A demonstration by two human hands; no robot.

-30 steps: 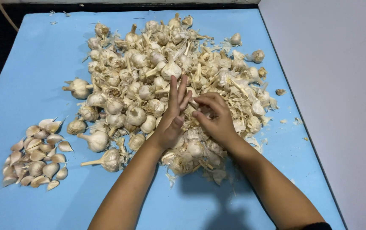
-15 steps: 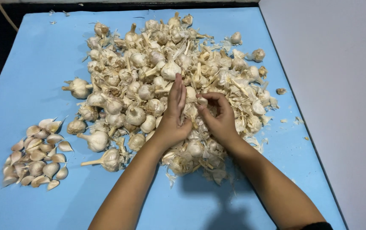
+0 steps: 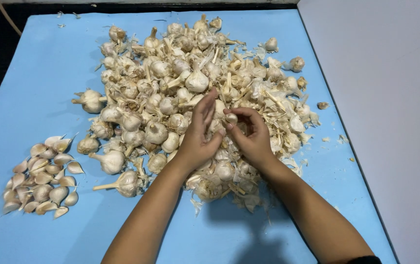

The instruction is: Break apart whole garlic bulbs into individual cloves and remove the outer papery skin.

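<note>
Both hands meet over the near middle of a big pile of garlic bulbs (image 3: 180, 93) heaped on a light blue table (image 3: 39, 73). The right hand (image 3: 249, 134) is curled, its thumb and fingertips pinching a small garlic piece (image 3: 231, 118) that sits just above the heap; whether this is a single clove or a part of a bulb is too small to tell. The left hand (image 3: 198, 134) is released, fingers stretched out and pointing away from the person, its palm turned toward the right hand and its fingers just beside the pinched piece, touching or nearly touching it. The heel of the left hand rests on the bulbs below.

The pile mixes whole white bulbs with stems, loose papery skins (image 3: 288, 127) and broken stalks; the skins lie thickest on the right side and the near edge of the heap, under and around the wrists. A few bulbs lie apart at the left edge, one with a long stem (image 3: 122, 183) near the left forearm.

Well apart from the pile, at the near left of the table, lies a separate cluster of loose cloves (image 3: 41, 176), pale with brownish tips. A grey surface (image 3: 390, 122) borders the table on the right
</note>
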